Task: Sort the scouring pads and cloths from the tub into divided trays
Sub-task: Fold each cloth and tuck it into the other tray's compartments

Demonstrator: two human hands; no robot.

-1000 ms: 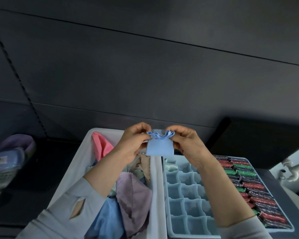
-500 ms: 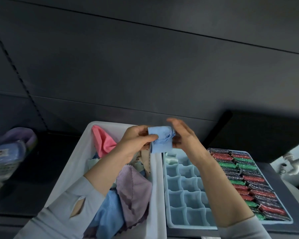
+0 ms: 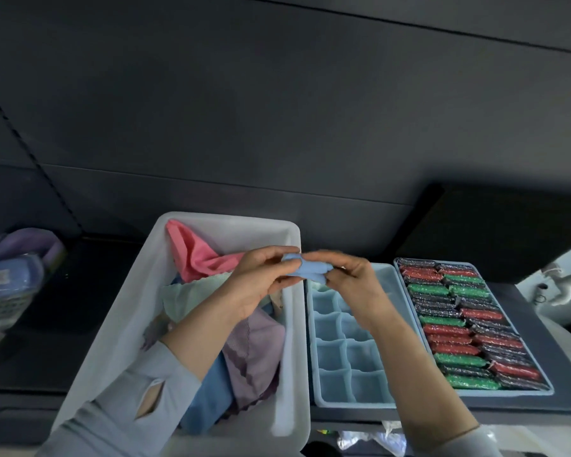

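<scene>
Grey sleeves frame the bottom edge, and from them both forearms reach up over the work. Nearest on the left sits the white tub [image 3: 287, 374], with a lilac cloth [image 3: 254, 351] and a blue cloth [image 3: 211, 397] heaped at its near end, a pale green cloth [image 3: 192, 295] in the middle and a pink cloth [image 3: 198, 255] draped at the back. Right beside it lies the pale blue divided tray [image 3: 345, 357], its visible cells bare and waiting, apart from something pale at the far left corner. Above the seam between tub and tray, the left hand [image 3: 261, 282] and the right hand [image 3: 350, 278] meet, each pinching an end of a light blue cloth [image 3: 305, 271] rolled into a tight little bundle. Both sets of fingers are clamped on it, presumably squeezing it small enough to fit a single cell. It hangs in the air over the tray's far end, touching nothing but the hands. Further right, a second tray [image 3: 508, 392] is packed with red, green and dark scouring pads [image 3: 459, 324] in rows, so that side of the sort looks done. Beyond everything stands a dark panelled wall [image 3: 277, 110].
</scene>
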